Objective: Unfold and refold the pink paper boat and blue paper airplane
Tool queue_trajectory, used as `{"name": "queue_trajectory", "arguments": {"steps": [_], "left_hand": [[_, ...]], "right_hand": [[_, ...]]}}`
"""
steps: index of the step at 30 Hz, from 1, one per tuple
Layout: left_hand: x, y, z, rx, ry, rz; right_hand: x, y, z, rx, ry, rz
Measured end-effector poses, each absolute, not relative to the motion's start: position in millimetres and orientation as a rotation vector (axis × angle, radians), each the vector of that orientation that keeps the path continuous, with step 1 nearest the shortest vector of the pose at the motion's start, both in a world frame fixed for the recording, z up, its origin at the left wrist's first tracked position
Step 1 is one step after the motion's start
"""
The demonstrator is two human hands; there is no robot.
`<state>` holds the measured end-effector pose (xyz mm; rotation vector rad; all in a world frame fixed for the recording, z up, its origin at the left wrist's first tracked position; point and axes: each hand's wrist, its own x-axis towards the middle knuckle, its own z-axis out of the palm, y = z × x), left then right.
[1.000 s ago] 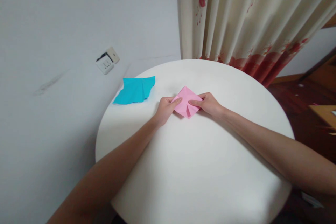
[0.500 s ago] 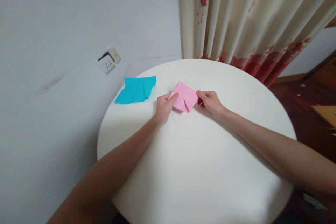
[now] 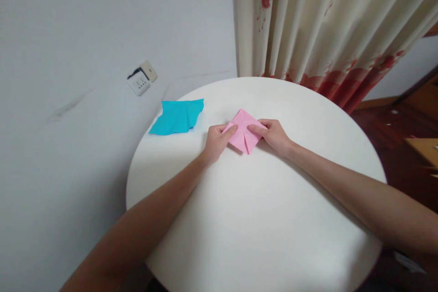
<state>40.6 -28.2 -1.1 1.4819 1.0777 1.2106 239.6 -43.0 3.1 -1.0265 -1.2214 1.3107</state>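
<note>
A folded pink paper point(image 3: 243, 128), shaped like a diamond with a slit-like fold toward its lower corner, is held between my two hands over the table. My left hand point(image 3: 216, 140) grips its left corner, thumb on top and fingers underneath. At the right corner my right hand point(image 3: 274, 135) pinches it the same way, its thumb lying across the top face. The fingers beneath the paper are mostly hidden.
A creased blue sheet of paper point(image 3: 178, 117) lies at the far left of the round white table point(image 3: 260, 219). Wall sockets point(image 3: 139, 83) are on the left wall. A cream and red curtain point(image 3: 308, 27) hangs behind the table.
The pink paper has turned slightly, so its lower corner points more toward me. My right thumb has moved inward from the corner onto the top face. The blue sheet stays put.
</note>
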Motion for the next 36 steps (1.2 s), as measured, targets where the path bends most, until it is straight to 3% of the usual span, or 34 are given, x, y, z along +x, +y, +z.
{"name": "queue_trajectory", "arguments": {"steps": [28,36], "left_hand": [[40,-18,-4,1.486,0.988,1.374],[41,-17,-2,1.487,1.041,1.381]], "right_hand": [[240,-37,0,-1.167,-1.144,1.089],[243,-36,-2,-1.075,-1.277,0.854]]}}
